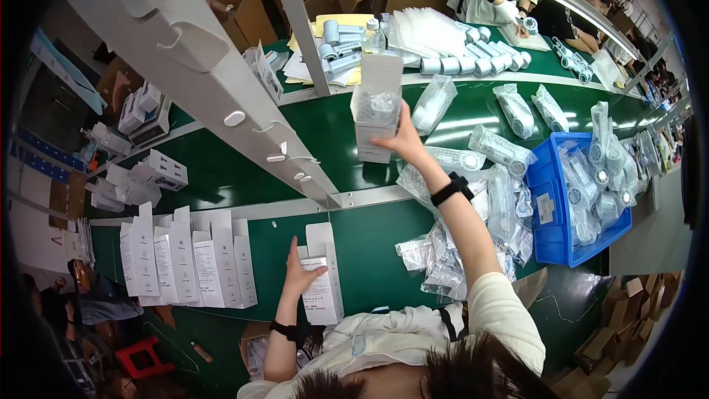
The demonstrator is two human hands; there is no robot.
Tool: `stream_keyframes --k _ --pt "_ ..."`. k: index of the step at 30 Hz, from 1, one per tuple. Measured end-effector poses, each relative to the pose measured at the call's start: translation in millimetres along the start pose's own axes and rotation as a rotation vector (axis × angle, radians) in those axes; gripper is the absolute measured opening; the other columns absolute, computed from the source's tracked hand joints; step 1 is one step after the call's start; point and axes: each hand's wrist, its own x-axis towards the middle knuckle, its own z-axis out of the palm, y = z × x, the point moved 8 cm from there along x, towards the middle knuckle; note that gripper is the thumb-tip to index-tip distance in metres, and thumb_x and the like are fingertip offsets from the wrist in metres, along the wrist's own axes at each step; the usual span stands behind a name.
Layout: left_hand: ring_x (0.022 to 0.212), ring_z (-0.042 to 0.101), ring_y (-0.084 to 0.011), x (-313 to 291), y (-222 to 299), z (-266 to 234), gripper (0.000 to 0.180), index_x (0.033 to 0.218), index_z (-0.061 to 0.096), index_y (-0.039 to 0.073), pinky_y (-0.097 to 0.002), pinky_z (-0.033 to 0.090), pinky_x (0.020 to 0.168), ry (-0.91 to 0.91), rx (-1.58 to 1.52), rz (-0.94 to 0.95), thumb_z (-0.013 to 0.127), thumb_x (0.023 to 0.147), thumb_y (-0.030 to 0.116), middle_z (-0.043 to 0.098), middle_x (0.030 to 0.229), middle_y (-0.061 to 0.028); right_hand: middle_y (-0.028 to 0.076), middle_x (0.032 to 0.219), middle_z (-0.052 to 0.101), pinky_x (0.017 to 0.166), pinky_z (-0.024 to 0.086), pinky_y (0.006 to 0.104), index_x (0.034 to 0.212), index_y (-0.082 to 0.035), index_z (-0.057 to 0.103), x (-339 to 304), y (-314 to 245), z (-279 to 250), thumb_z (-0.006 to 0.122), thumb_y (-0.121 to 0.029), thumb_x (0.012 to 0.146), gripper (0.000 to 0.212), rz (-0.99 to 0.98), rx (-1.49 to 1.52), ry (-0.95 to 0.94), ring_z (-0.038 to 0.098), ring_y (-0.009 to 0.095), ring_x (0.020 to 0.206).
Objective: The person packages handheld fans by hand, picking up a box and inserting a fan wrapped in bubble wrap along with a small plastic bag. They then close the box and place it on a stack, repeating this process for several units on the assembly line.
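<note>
My right hand (402, 139) reaches forward, its fingers wrapped round the lower part of a white box (373, 146). The box's top flap stands up, and a bubble-wrapped item (380, 106) shows in its opening. My left hand (299, 275) has its fingers stretched out and its thumb spread against another white box (319, 299). That box stands on the near green table with its flap raised; whether anything is inside cannot be seen. Left of it, several similar boxes (207, 266) stand in a row, flaps up.
At right a blue bin (554, 207) holds bubble-wrapped cylinders. More wrapped cylinders (517, 109) and small plastic packets (443, 258) lie on the green surfaces. A white metal post (244, 111) rises at left. Light-blue cylinders (480, 59) lie at the back, where other people (572, 22) work.
</note>
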Motion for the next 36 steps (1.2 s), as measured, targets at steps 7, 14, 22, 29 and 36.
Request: stream_keyframes --k 7,14,22,29,36 --pt "0.112 0.041 -0.0269 -4.9 16.5 -1.4 0.095 0.133 0.017 0.014 -0.0369 0.035 0.093 -0.047 -0.554 -0.055 0.074 0.057 0.003 0.039 0.122 -0.0133 0.024 0.129 0.031 0.097 0.03 0.0351 0.132 -0.005 0.024 23.4 49.4 5.1 0.069 -0.033 0.067 0.084 -0.054 -0.396 -0.353 0.036 0.032 0.116" --pt "0.113 0.039 -0.0275 -25.0 101.2 10.5 0.087 0.126 0.027 0.014 -0.0382 0.035 0.092 -0.26 -0.401 0.065 0.076 0.056 0.007 0.037 0.122 -0.0132 0.029 0.119 0.04 0.093 0.032 0.0404 0.134 -0.008 0.018 79.3 89.9 -123.5 0.059 -0.027 0.074 0.075 0.525 -1.036 0.341 0.041 0.037 0.11" --pt "0.106 0.042 -0.0354 3.0 178.4 27.4 0.077 0.119 0.031 0.014 -0.0383 0.038 0.087 0.037 0.127 0.66 0.077 0.057 0.013 0.034 0.12 -0.0172 0.018 0.106 0.049 0.078 0.045 0.0427 0.132 -0.01 0.012 42.1 116.7 -133.2 0.061 -0.01 0.071 0.078 0.526 0.139 0.552 0.052 0.032 0.093" --pt "0.109 0.041 -0.0343 17.0 161.6 56.6 0.082 0.115 0.022 0.007 -0.0404 0.038 0.088 0.169 0.05 0.667 0.078 0.056 0.012 0.034 0.122 -0.0199 0.014 0.12 0.038 0.083 0.044 0.0374 0.131 -0.016 0.014 -83.7 -70.6 -62.7 0.06 -0.01 0.078 0.07 0.094 0.698 0.532 0.047 0.025 0.103" --pt "0.108 0.041 -0.0362 -3.1 156.3 75.9 0.081 0.11 0.018 0.005 -0.0421 0.035 0.09 0.361 -0.108 0.722 0.078 0.057 0.008 0.032 0.122 -0.0254 0.017 0.11 0.041 0.091 0.032 0.0448 0.126 -0.018 0.029 -160.3 -110.7 42.3 0.072 -0.014 0.063 0.077 -0.575 -0.52 0.63 0.036 0.035 0.109"
